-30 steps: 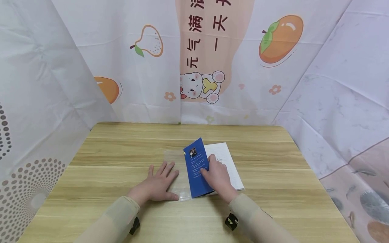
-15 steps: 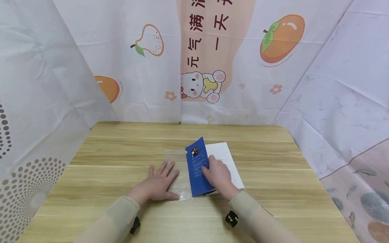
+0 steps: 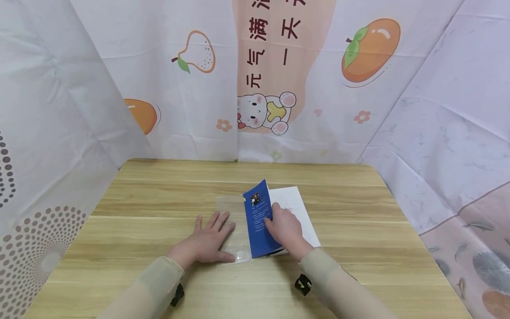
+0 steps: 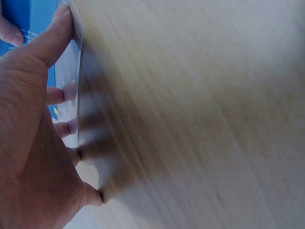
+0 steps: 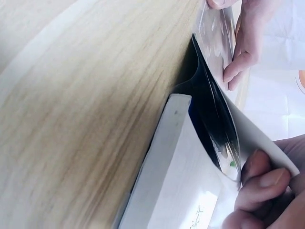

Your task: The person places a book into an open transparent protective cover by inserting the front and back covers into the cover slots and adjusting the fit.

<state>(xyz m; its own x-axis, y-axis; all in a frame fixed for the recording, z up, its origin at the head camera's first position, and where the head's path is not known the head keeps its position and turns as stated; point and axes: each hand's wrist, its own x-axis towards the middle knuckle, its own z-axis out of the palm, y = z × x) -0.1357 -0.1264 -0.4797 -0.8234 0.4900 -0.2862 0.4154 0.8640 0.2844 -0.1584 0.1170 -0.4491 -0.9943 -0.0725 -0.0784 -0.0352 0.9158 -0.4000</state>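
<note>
An open book lies near the middle of the table, its white pages (image 3: 307,223) on the right. My right hand (image 3: 286,228) pinches the blue cover flap (image 3: 256,223), which bears white print and a small photo and stands tilted up. In the right wrist view the curled fingers (image 5: 269,179) hold the flap's edge, and a dark gap shows between it and the page block (image 5: 164,157). From the flap a clear plastic sheet (image 3: 241,246) extends left. My left hand (image 3: 209,239) presses on that sheet and the table, fingers spread.
The wood-grain table (image 3: 159,190) reaches back to a white printed curtain (image 3: 191,102), with more cloth hanging at both sides. Black straps (image 3: 303,284) show under the wrists.
The blue flap has shifted slightly to the right with my right hand, then stays about where it is. My left hand keeps its place on the plastic sheet.
</note>
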